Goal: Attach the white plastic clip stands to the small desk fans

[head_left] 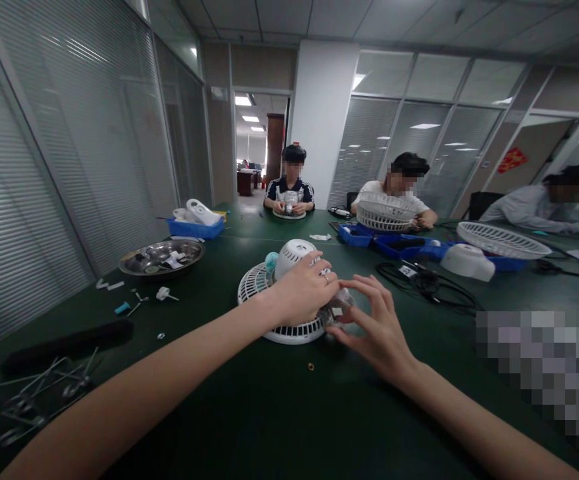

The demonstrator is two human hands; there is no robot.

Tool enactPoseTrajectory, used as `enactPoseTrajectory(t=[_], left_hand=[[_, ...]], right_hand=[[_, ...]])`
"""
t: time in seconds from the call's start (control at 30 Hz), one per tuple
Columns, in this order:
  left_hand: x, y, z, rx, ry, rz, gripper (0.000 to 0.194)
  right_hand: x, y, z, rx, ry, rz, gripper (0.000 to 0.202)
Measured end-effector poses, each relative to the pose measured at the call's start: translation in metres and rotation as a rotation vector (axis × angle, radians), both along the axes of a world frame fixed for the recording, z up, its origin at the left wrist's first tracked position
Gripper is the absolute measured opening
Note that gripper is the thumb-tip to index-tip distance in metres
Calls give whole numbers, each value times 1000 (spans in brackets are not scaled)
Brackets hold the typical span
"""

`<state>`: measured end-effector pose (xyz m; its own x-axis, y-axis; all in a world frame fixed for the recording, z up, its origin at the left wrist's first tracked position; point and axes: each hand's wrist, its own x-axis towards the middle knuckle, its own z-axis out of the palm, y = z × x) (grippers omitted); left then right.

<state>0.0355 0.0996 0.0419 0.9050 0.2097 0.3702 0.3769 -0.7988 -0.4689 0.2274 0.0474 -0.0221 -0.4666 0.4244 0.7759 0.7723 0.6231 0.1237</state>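
Observation:
A white round fan grille (252,288) lies flat on the dark green table in front of me, with a vented white motor housing (294,252) on top of it. My left hand (302,287) reaches across and wraps over the housing's near side, fingers bent. At its right, my right hand (374,327) pinches a silvery, shiny motor part (338,308) between thumb and fingers. How that part joins the housing is hidden behind my hands. A light-blue round piece (272,261) shows at the housing's left. Nearer me lies a small brass-coloured nut (311,366).
On the left are a metal dish (162,259) of small parts, bent metal rods (44,393) and a black bar (69,343). Blue trays (196,229) stand farther back. Black cables (426,283) and a white cover (468,262) lie right. Several people sit around the table.

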Motion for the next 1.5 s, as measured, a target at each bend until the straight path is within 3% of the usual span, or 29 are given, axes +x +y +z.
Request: enactPoseTrajectory(t=[0.23, 0.63, 1.17, 1.4, 1.5], left_hand=[[1, 0, -2, -4, -22, 14, 37], [3, 1, -3, -3, -18, -1, 37], [3, -1, -4, 23, -23, -3, 37], [2, 0, -1, -10, -26, -2, 35], [1, 0, 0, -25, -27, 2, 37]], right_hand=[[-10, 0, -1, -229, 336, 96, 18], [-21, -4, 3, -262, 306, -52, 22], [-21, -2, 5, -221, 345, 5, 17], [-20, 11, -3, -269, 426, -24, 27], [-18, 15, -6, -345, 536, 50, 46]])
